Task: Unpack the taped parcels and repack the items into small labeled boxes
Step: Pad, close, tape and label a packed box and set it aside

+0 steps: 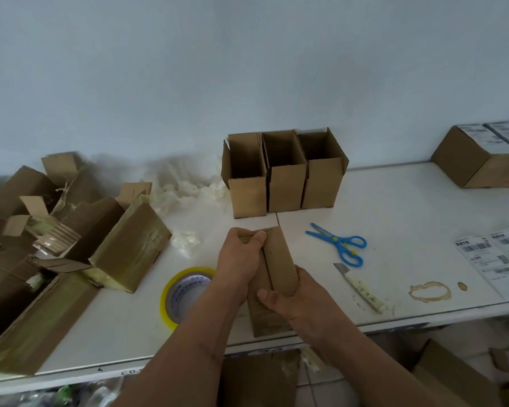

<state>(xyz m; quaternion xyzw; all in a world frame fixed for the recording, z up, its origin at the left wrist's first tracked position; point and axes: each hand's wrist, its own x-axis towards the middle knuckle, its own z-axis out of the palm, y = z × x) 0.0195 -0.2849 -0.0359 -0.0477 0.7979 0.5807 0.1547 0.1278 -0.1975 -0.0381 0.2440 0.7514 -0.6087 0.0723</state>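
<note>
Both hands hold one small box [272, 277] over the counter [394, 218]. The left hand [240, 261] grips its far end and the right hand [288, 296] grips its near end. The box's long side points away from the person, toward three open boxes [285, 174] just past the left hand

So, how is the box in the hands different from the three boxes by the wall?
The held box has its flaps folded shut; the three boxes are open on top. The held box lies lengthwise, gripped by the left hand and right hand; the three boxes stand upright, side by side, untouched. All are plain brown cardboard.
</note>
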